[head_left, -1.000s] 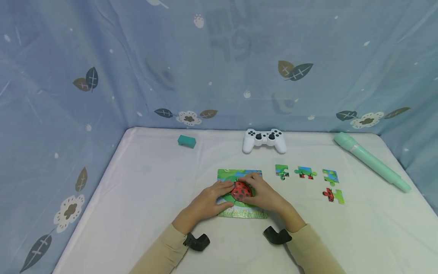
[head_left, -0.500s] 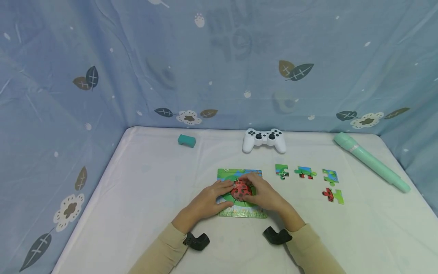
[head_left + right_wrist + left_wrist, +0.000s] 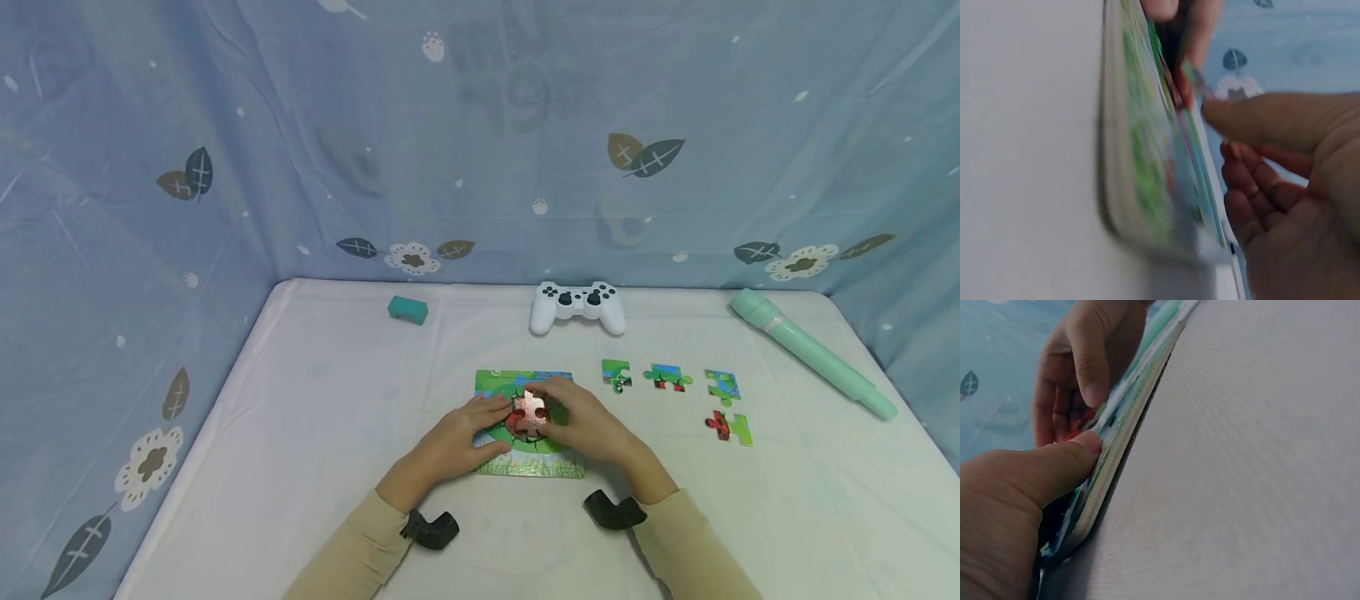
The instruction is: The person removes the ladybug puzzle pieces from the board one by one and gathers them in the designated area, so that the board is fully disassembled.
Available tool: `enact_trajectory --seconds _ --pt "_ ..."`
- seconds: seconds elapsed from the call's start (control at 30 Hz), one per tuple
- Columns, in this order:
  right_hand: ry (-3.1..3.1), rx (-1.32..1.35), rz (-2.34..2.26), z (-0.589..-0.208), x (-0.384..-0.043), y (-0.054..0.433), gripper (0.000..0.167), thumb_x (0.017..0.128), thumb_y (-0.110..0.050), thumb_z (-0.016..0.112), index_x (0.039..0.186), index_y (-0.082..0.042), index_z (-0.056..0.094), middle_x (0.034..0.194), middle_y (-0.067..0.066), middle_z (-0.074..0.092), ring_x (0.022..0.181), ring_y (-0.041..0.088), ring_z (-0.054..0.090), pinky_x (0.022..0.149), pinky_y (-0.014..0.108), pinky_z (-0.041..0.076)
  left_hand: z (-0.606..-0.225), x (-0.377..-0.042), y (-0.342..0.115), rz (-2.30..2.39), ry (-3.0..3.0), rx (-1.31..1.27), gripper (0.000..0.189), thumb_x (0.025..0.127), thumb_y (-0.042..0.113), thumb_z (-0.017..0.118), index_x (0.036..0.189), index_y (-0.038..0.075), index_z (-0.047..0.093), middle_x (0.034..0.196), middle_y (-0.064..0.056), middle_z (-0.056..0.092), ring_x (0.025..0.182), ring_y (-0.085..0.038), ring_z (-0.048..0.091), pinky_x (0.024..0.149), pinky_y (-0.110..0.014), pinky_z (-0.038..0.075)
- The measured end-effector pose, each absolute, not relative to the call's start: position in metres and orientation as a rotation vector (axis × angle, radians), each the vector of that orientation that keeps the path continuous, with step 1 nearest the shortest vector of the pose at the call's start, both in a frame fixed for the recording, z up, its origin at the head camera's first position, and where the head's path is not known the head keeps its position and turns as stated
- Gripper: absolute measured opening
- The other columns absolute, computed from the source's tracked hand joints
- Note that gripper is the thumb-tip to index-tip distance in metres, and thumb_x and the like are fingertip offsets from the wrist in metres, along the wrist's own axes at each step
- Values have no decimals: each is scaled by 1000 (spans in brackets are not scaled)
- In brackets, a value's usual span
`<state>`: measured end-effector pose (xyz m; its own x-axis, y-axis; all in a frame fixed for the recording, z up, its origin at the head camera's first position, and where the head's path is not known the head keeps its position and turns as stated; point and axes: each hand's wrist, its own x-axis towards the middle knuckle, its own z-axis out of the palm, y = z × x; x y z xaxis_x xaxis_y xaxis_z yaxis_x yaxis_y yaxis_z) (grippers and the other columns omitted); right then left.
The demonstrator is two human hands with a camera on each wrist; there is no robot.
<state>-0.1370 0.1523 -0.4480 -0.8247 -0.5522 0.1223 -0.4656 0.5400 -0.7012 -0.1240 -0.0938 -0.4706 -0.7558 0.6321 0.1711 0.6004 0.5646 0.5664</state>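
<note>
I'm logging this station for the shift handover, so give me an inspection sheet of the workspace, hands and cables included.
Surface: white cloth, lightly creased.
Job's things: ladybird puzzle board lying flat; four loose puzzle pieces apart from it on the right; one held piece, tilted and catching the light.
Clutter: teal block, white game controller and mint-green stick-shaped object, all farther back than the board.
Hands: left hand rests on the board's left side; right hand pinches the held piece over the board; a black fitting at each wrist.
Cables: nothing seen.
Surroundings: blue fabric with leaf and flower prints, behind and at both sides.
</note>
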Motion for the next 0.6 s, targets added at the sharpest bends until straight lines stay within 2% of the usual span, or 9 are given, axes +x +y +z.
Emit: enact_trajectory --seconds 0.23,0.6 --pt "2650 -815 -1223 -442 -140 167 56 83 -11 73 135 -9 51 115 3 58 106 21 58 94 47 48 -470 -124 -94 965 2726 1060 57 89 36 65 136 6 52 145 -8 46 137 -27 38 114 -41 33" --pt "2652 -735 -1154 -438 -140 201 59 82 -12 74 136 -11 50 117 2 58 112 25 57 95 49 48 -469 -124 -94 964 2713 1050 58 88 36 66 136 5 52 145 -7 47 138 -27 38 114 -40 32"
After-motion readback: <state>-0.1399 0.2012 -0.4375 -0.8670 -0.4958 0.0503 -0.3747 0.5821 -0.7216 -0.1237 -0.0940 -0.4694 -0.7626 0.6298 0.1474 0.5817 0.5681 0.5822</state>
